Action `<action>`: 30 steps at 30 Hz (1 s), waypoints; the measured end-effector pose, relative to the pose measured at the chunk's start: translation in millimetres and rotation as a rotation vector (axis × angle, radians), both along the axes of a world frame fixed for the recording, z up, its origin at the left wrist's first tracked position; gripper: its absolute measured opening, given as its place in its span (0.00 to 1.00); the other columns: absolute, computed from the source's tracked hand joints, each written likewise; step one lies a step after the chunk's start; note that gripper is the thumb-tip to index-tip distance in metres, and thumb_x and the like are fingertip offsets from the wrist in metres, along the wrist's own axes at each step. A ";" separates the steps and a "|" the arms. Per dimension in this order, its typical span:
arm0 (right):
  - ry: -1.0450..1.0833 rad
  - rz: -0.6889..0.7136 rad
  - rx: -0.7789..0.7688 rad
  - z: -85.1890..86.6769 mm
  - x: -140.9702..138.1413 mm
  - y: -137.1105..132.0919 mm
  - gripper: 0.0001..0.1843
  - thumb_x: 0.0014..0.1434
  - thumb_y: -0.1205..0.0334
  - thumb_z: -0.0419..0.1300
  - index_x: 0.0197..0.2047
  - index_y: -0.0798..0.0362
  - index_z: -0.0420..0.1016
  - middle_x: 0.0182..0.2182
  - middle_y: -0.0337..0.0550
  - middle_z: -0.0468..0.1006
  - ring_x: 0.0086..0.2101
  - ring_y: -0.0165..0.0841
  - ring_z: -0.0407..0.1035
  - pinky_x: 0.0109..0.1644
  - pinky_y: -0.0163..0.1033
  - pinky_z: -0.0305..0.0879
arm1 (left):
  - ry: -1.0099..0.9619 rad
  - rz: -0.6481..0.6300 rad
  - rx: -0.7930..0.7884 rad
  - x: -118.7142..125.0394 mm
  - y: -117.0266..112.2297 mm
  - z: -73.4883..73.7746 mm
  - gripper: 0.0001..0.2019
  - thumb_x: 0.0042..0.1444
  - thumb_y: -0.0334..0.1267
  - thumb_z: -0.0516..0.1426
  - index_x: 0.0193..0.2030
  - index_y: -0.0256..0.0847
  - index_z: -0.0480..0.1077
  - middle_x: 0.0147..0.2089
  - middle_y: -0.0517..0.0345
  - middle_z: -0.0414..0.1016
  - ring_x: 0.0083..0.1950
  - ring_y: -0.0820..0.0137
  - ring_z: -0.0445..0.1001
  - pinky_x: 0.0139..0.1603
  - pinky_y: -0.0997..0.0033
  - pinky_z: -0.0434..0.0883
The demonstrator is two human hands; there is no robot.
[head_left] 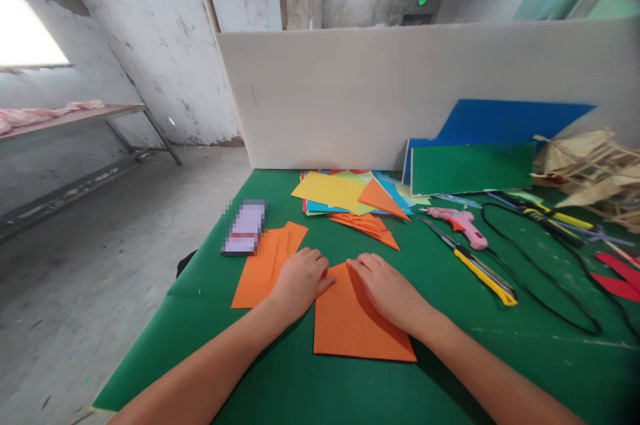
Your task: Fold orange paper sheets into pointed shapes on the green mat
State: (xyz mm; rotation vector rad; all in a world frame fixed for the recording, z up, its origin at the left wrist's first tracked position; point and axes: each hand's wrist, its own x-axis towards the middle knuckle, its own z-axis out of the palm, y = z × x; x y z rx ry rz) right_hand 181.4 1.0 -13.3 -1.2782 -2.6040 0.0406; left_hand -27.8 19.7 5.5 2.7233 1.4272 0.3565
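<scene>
A square sheet of orange paper (363,331) lies on the green table in front of me. My left hand (303,281) is at its upper left corner, fingers curled and thumb resting on the sheet. At the far edge, my right hand (385,285) grips the same paper with its fingers held together, the palm covering part of the right side. Whether the far edge is folded is hidden under the hands. To the left lie more orange sheets (255,271), partly under a phone (246,228). Folded orange triangles (370,228) sit just beyond my hands.
Behind the triangles is a stack of coloured paper (325,190). On the right lie a yellow utility knife (483,275), a pink glue gun (465,225) with a black cord, and red paper pieces (617,285). A white board (325,98) stands along the table's back edge.
</scene>
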 end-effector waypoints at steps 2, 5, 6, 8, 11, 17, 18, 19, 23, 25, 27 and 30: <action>0.022 -0.008 -0.005 -0.8 0.2 -0.2 0.27 0.57 0.81 0.45 0.59 0.60 0.64 0.43 0.53 0.71 0.43 0.41 0.65 0.46 0.47 0.69 | 0.013 0.051 0.001 0.1 -0.4 -0.4 0.11 0.58 0.44 0.59 0.32 0.38 0.69 0.33 0.55 0.70 0.36 0.65 0.69 0.36 0.67 0.64; 0.042 -0.020 -0.008 -0.7 0.8 -0.2 0.27 0.57 0.80 0.45 0.58 0.58 0.64 0.42 0.52 0.71 0.43 0.41 0.65 0.46 0.47 0.69 | 0.014 0.095 0.005 -0.7 -0.9 -2.1 0.12 0.58 0.47 0.58 0.35 0.38 0.67 0.35 0.55 0.70 0.37 0.64 0.69 0.37 0.66 0.64; 0.045 -0.020 -0.008 -0.7 1.0 -0.2 0.27 0.57 0.80 0.45 0.58 0.58 0.65 0.42 0.52 0.71 0.43 0.41 0.65 0.46 0.47 0.69 | 0.011 0.101 0.003 -1.1 -1.0 -2.7 0.12 0.58 0.47 0.58 0.35 0.38 0.67 0.35 0.55 0.70 0.38 0.64 0.70 0.37 0.66 0.64; 0.052 -0.014 -0.008 -1.2 1.7 0.2 0.26 0.58 0.80 0.45 0.58 0.57 0.65 0.42 0.52 0.71 0.43 0.42 0.66 0.47 0.48 0.69 | 0.003 0.103 -0.010 -1.8 -1.0 -3.7 0.12 0.58 0.45 0.58 0.34 0.38 0.66 0.35 0.55 0.70 0.38 0.63 0.70 0.38 0.65 0.64; 0.102 -0.001 -0.012 -3.9 3.4 1.2 0.26 0.59 0.78 0.45 0.59 0.55 0.63 0.43 0.51 0.71 0.44 0.41 0.66 0.48 0.48 0.68 | -0.042 0.100 -0.053 -2.8 0.0 -4.4 0.10 0.57 0.42 0.59 0.33 0.38 0.65 0.33 0.56 0.70 0.37 0.64 0.69 0.37 0.66 0.64; 0.292 -0.021 -0.043 -10.1 6.8 3.2 0.27 0.63 0.72 0.45 0.64 0.50 0.52 0.48 0.50 0.69 0.47 0.41 0.65 0.52 0.51 0.66 | -0.233 0.004 -0.102 0.2 -0.3 -8.1 0.05 0.52 0.30 0.57 0.31 0.40 0.63 0.33 0.60 0.68 0.37 0.68 0.67 0.37 0.70 0.66; 0.308 -0.020 -0.050 -10.5 7.4 3.6 0.28 0.62 0.72 0.46 0.65 0.49 0.51 0.48 0.50 0.69 0.48 0.41 0.65 0.52 0.51 0.66 | -0.248 -0.021 -0.100 1.7 -0.8 -8.9 0.05 0.50 0.28 0.57 0.32 0.39 0.64 0.34 0.59 0.68 0.38 0.68 0.67 0.38 0.70 0.66; 0.320 -0.017 -0.055 -10.7 7.9 3.9 0.29 0.62 0.72 0.46 0.65 0.49 0.50 0.48 0.50 0.69 0.48 0.41 0.65 0.52 0.51 0.66 | -0.254 -0.051 -0.099 3.1 -1.4 -9.6 0.07 0.49 0.25 0.56 0.33 0.39 0.64 0.35 0.58 0.68 0.39 0.68 0.67 0.40 0.69 0.67; 0.346 -0.011 -0.085 -10.9 9.8 5.8 0.32 0.59 0.73 0.48 0.65 0.48 0.50 0.47 0.49 0.69 0.48 0.40 0.65 0.52 0.51 0.66 | -0.206 -0.230 -0.106 6.8 -2.9 -8.4 0.09 0.51 0.26 0.56 0.40 0.38 0.67 0.45 0.53 0.71 0.47 0.64 0.68 0.50 0.64 0.68; 0.357 -0.016 -0.105 -11.0 10.6 6.7 0.32 0.58 0.73 0.49 0.65 0.48 0.50 0.47 0.49 0.69 0.48 0.40 0.65 0.53 0.51 0.66 | -0.164 -0.308 -0.110 7.2 -3.5 -5.7 0.09 0.55 0.35 0.58 0.42 0.37 0.69 0.48 0.50 0.72 0.50 0.61 0.69 0.53 0.62 0.67; 0.363 -0.019 -0.122 -11.2 11.0 7.4 0.33 0.58 0.73 0.49 0.65 0.48 0.50 0.47 0.48 0.69 0.48 0.39 0.65 0.53 0.50 0.66 | -0.144 -0.348 -0.104 7.1 -4.4 -2.8 0.14 0.56 0.45 0.59 0.43 0.36 0.71 0.49 0.48 0.73 0.52 0.59 0.69 0.54 0.60 0.68; 0.365 -0.012 -0.137 -10.9 11.3 7.8 0.33 0.59 0.73 0.49 0.66 0.47 0.49 0.47 0.48 0.70 0.47 0.39 0.65 0.51 0.50 0.67 | -0.145 -0.383 -0.055 6.2 -4.3 0.2 0.13 0.63 0.41 0.52 0.43 0.35 0.73 0.49 0.48 0.75 0.52 0.62 0.70 0.57 0.60 0.66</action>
